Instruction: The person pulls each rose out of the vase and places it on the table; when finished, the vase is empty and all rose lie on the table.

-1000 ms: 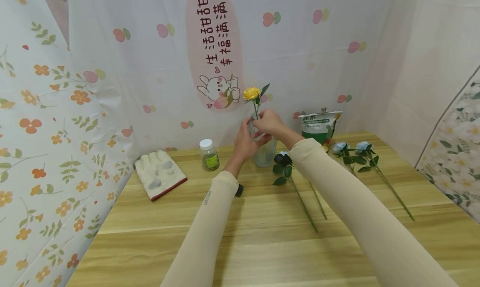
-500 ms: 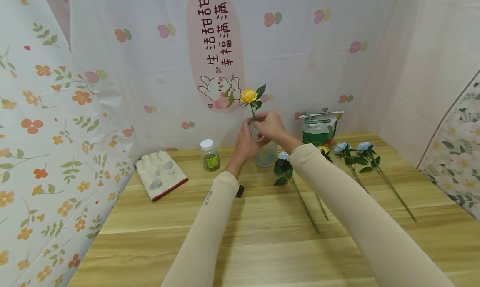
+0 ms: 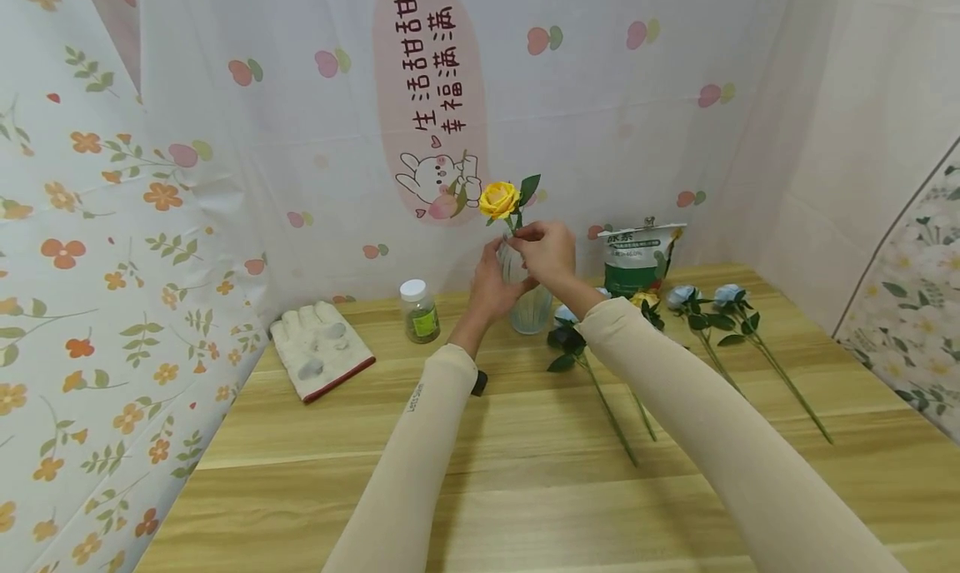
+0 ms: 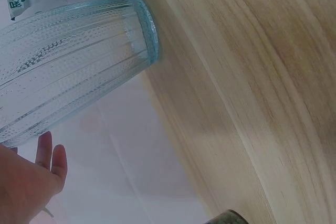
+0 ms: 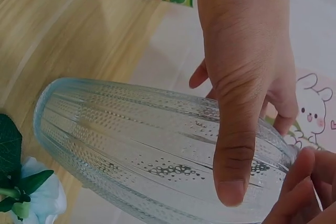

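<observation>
A clear ribbed glass vase [image 3: 531,313] stands upright at the back of the table. My left hand [image 3: 492,288] grips it near the top; in the right wrist view the left thumb [image 5: 234,171] lies across the dotted glass, with the other fingers around the far side. At the vase's mouth my right hand [image 3: 550,252] pinches the green stem of a yellow rose [image 3: 499,201], whose bloom and leaves rise above the fingers. The stem below the pinch is hidden. In the left wrist view, fingertips [image 4: 59,162] show beside the vase wall [image 4: 79,61].
Several artificial roses lie on the right, among them a pale blue rose [image 3: 729,295] and a yellow one [image 3: 645,300]. Behind them stands a green-and-white bag [image 3: 637,256]. To the left are a white-capped jar [image 3: 421,315] and a pale work glove [image 3: 318,348]. A printed curtain [image 3: 315,181] backs the table.
The yellow rose's bloom has turned more toward the camera and sits slightly lower and further left. My right hand has shifted slightly at the vase's mouth; the left hand keeps its grip on the vase.
</observation>
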Motion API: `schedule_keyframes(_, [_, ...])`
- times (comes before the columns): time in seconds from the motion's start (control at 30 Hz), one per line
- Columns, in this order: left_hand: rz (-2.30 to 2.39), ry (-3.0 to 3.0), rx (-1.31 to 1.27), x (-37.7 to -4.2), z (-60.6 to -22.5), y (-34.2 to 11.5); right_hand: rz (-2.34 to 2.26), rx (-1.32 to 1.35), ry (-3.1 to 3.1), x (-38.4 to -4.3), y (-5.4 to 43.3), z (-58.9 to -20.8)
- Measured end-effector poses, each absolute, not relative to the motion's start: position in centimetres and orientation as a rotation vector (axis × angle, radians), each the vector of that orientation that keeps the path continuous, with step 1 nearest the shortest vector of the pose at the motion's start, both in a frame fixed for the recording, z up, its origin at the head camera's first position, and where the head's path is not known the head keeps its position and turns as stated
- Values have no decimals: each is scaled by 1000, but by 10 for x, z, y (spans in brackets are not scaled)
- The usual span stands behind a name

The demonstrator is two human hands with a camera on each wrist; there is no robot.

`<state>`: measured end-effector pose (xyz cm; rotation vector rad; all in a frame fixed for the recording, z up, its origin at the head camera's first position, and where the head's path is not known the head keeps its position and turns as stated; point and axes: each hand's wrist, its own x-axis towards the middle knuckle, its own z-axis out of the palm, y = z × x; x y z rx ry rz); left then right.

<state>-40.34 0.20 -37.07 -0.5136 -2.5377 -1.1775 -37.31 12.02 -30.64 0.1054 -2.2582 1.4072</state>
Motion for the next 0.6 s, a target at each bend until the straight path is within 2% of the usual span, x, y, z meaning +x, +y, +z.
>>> schedule_keyframes(0.6, [-1284, -2534, -494, -401, -372, 4, 1483, 220, -1987, -359, 138, -278])
